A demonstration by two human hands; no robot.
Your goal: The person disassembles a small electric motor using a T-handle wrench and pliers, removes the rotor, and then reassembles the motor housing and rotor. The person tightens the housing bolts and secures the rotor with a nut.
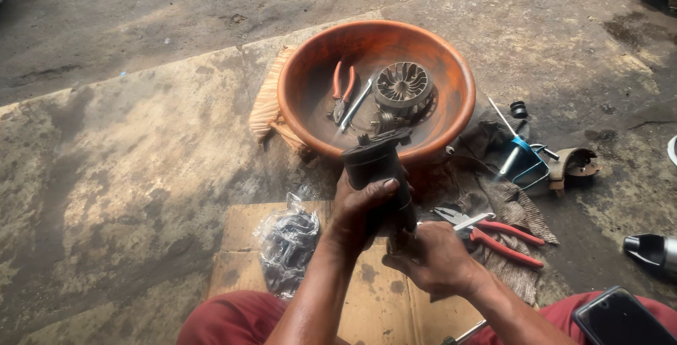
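Head view, left hand (363, 207): closed around black cylinder (377, 176), frame centre.
Right hand (434, 257): apparently gripping cylinder's hidden lower end.
Orange basin (303, 70): above.

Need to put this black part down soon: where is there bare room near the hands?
Free: the bare concrete floor left of the orange basin, and the cardboard edge beside the plastic bag. Crowded: the basin holds pliers and a finned wheel; the rag right of the right hand carries red-handled pliers.
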